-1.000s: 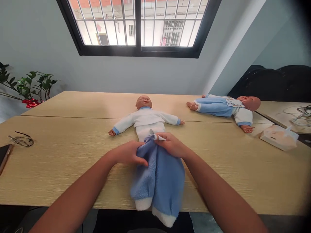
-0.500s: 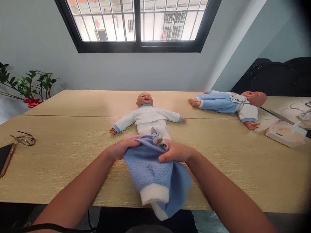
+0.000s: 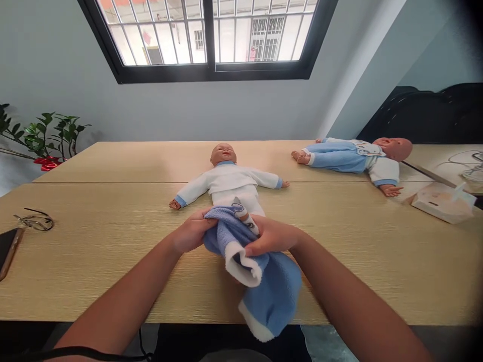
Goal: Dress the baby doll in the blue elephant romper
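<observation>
A baby doll [image 3: 226,181] in a white top lies on its back in the middle of the wooden table [image 3: 94,241], arms spread. Blue fleece trousers with white cuffs [image 3: 260,281] cover its lower body. My left hand [image 3: 190,234] grips the bunched left trouser leg near the waist. My right hand [image 3: 271,235] is closed on the waistband on the other side. One leg is gathered up so its white cuff sits between my hands; the other hangs over the table's front edge.
A second doll [image 3: 354,158] in blue trousers lies at the back right. A tissue pack [image 3: 441,201] sits at the right edge. Glasses [image 3: 35,220] and a phone [image 3: 7,249] lie at the left. A potted plant [image 3: 41,138] stands at the back left.
Both hands have bunched one trouser leg upward, so its white cuff rose from the table's front edge to between my hands. The doll has stayed in place.
</observation>
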Demonstrator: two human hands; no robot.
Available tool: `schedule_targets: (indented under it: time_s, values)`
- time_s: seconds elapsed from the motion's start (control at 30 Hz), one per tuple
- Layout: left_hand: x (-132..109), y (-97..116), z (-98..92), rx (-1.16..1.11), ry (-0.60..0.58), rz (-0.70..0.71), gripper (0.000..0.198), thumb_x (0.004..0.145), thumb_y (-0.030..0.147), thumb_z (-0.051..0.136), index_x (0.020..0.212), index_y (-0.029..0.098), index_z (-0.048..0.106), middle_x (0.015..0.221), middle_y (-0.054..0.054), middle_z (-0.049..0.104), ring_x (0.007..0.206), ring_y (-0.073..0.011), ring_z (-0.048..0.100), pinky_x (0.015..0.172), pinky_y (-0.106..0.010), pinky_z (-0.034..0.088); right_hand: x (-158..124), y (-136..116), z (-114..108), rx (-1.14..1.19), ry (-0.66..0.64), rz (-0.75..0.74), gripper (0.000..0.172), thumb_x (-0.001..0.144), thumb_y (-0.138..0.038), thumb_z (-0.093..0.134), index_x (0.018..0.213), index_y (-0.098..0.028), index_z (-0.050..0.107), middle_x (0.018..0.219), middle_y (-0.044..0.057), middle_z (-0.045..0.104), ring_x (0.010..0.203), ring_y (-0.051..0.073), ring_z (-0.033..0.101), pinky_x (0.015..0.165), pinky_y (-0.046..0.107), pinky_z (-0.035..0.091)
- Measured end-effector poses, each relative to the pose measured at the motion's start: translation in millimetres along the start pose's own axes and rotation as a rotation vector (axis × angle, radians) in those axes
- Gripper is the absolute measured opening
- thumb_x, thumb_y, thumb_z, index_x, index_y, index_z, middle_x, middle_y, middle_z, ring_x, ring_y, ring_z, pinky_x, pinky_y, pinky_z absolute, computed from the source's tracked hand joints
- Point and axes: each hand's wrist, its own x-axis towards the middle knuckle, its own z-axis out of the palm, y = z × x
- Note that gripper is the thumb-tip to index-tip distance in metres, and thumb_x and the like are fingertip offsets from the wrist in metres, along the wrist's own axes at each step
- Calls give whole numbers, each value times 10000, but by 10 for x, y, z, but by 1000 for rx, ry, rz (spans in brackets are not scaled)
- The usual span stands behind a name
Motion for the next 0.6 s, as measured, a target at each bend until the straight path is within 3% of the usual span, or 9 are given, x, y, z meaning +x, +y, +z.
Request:
schedule_targets:
  time_s: [0.1,0.17,0.23,0.37,0.43,0.5,0.6]
  values:
    - [-35,21,37,10,-99,-110,518,834,581,791,1172,192,739,1080,-86,767,931,-242,716,811,-323,550,-7,-60,-43,-113,20,-32,457,807,-390,869,1145,-181,643,1028,16,688,932,179,632,843,303,524]
    - [-64,63,79,134,-239,-216,598,773,578,839,1219,203,708,1099,-78,755,947,-249,703,818,-327,547,-6,-90,-57,-136,18,-58,446,821,-382,858,1159,-175,652,1063,26,696,978,186,637,892,313,522]
    - [-86,102,129,344,-379,-297,608,695,480,911,1201,216,701,1082,-46,743,952,-241,682,836,-318,538,-15,-117,-48,-123,-64,-51,444,834,-396,850,1160,-167,654,1075,32,698,978,182,638,898,308,523]
    - [-92,120,235,692,-488,-275,247,755,276,816,954,183,704,909,1,695,842,-202,634,790,-299,523,-111,-166,-8,-170,-349,67,443,847,-566,814,975,-168,669,881,-10,649,806,148,596,790,270,525]
    - [-85,101,302,724,-472,-182,119,790,227,719,882,176,663,878,9,665,817,-187,612,778,-293,523,-175,-177,-19,-157,-279,112,546,889,-723,682,907,-178,663,852,4,641,785,157,594,757,278,531]
    - [-83,65,392,732,-463,-49,87,794,198,654,878,180,642,912,2,675,865,-194,620,826,-300,534,-197,-165,-53,-28,-107,120,693,923,-850,476,920,-179,652,880,43,661,806,185,624,746,306,547]
    - [-104,-22,565,913,-486,128,194,779,215,669,973,204,671,1005,-31,728,991,-237,649,924,-329,540,-92,-94,-80,108,183,-30,701,961,-851,349,949,-194,593,886,57,652,836,207,644,742,328,552]
